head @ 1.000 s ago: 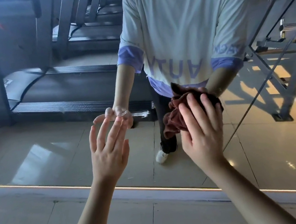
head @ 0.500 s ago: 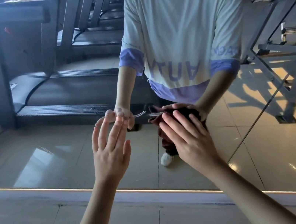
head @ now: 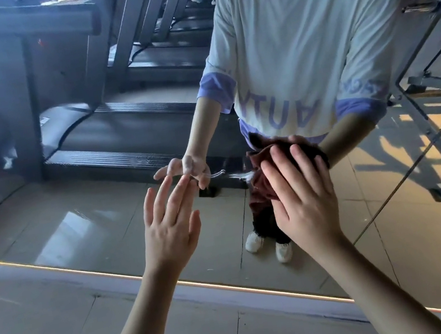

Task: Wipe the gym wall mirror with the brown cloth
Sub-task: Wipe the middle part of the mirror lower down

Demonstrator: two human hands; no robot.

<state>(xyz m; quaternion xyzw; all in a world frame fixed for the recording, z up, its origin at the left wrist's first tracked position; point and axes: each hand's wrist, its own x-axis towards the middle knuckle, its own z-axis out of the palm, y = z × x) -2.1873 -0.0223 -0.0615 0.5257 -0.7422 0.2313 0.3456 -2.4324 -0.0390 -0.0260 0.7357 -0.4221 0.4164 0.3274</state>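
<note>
My right hand (head: 302, 200), fingers straight, presses the crumpled brown cloth (head: 260, 189) against the large gym wall mirror (head: 83, 217); my left hand (head: 170, 232) touches the glass beside it, fingers straight and slightly spread.

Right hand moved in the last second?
Yes: right hand with the brown cloth slid left, then rose again, away from the mirror's lit bottom edge.

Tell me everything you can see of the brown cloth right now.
The brown cloth is soft, reddish-brown fabric, bunched into loose folds, not spread flat. The right hand presses it against the mirror, straight fingers flat over it, hiding most of it. Crumpled folds stick out left of the palm and hang slightly below; a darker edge past the fingertips merges with its reflection. The left hand is apart from it.
</note>
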